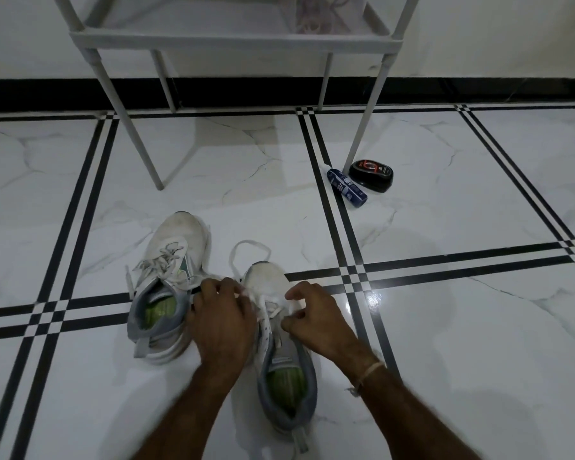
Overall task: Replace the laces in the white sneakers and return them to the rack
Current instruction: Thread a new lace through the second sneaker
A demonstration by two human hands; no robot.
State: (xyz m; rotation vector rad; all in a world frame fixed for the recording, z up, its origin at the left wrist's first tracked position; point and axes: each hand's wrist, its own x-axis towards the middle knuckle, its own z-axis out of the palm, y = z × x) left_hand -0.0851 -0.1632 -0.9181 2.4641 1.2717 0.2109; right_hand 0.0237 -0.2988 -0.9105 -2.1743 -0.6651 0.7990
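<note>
On a tiled floor (445, 200) before a grey rack (233, 39), a white sneaker (267, 283) stands just right of its partner (176, 242). The left hand (223, 315) curls its fingers round the sneaker's white lace (249, 242); the right hand (316, 318) pinches the lace between thumb and forefinger. A blue bottle (346, 185) and black polish case (371, 175) lie beside a rack leg

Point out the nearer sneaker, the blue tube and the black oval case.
nearer sneaker (266, 277): head view, white toe cap.
blue tube (347, 185): head view, middle of its body.
black oval case (371, 174): head view, top lid.
</note>
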